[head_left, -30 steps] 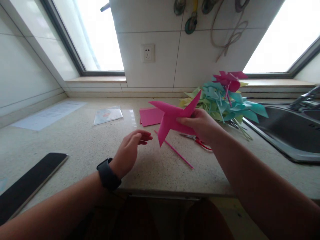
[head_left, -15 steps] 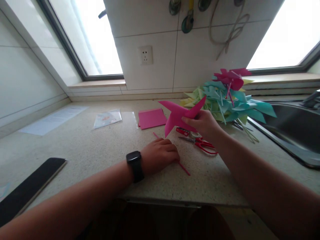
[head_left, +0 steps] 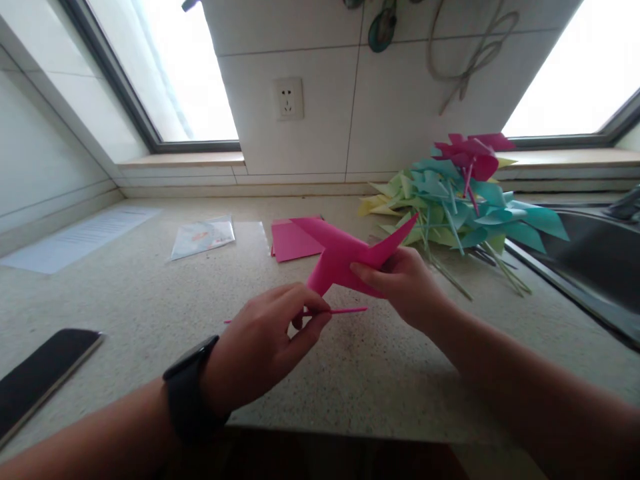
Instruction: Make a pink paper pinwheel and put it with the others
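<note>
My right hand (head_left: 403,283) is closed on a folded pink paper pinwheel (head_left: 345,253) and holds it above the speckled countertop (head_left: 150,293). My left hand (head_left: 265,343), with a black watch on the wrist, pinches a thin pink stick (head_left: 345,310) between thumb and fingers. The stick lies level, just below the pinwheel, with its tip pointing towards my right hand. A few flat pink paper sheets (head_left: 290,240) lie on the counter behind the pinwheel.
A heap of finished teal, yellow and pink pinwheels (head_left: 460,200) sits at the back right beside a steel sink (head_left: 590,267). A clear plastic packet (head_left: 203,237), a white sheet (head_left: 80,237) and a black flat slab (head_left: 43,373) lie to the left.
My left hand went down onto the pink stick on the counter, picked it up and raised it under the pinwheel. My right hand kept hold of the pinwheel. The scissors are out of sight now.
</note>
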Available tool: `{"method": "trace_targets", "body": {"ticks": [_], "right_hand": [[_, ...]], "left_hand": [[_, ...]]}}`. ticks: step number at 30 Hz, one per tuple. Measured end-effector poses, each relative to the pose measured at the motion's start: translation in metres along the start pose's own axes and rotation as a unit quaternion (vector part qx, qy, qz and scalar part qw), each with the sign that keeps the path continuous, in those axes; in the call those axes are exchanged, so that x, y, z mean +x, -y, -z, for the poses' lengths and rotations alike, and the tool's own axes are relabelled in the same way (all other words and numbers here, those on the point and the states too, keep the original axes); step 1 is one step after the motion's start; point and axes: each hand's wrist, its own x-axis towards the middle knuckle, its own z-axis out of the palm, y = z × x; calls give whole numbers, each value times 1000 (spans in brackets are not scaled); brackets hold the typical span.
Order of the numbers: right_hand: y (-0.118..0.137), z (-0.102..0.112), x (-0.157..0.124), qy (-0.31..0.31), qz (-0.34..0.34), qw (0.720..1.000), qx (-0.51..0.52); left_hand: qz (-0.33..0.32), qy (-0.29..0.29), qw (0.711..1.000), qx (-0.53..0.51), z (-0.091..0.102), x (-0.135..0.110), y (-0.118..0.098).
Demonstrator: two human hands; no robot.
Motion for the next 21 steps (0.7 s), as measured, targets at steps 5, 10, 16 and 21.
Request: {"method": "trace_targets", "body": {"ticks": [5,10,16,21], "right_hand": [[-7,-11,-12,62,35,997,-4],[1,-13,-18,91,86,991,-45],[10,-10,-20,111,183,969,-120],[12,-5,-24,131,233,950,-163]], "left_hand": [[-89,-51,995,-6,2,-2,6],[-102,-89,991,21,-1,-2,11],[-156,-120,977,78,6,-3,13],[-122,-150,976,98,9,-5,7]]}}
